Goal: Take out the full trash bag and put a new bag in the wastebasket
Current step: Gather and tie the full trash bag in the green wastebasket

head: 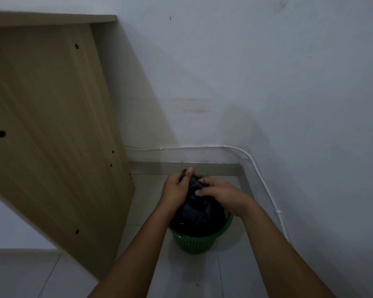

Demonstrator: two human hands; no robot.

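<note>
The wastebasket (197, 241) stands on the floor (202, 274) in the corner, near the wall (246, 82) behind it. The trash bag (199, 214) sits in it, its gathered top rising above the rim. A wooden panel (52, 125) stands to the left; a cable (265, 183) runs along the wall's foot behind and to the right.

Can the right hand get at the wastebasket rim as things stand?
Probably yes. The right hand grips the bag just above the wastebasket, and the rim's near and right side shows bare below it. It would have to let go first.
</note>
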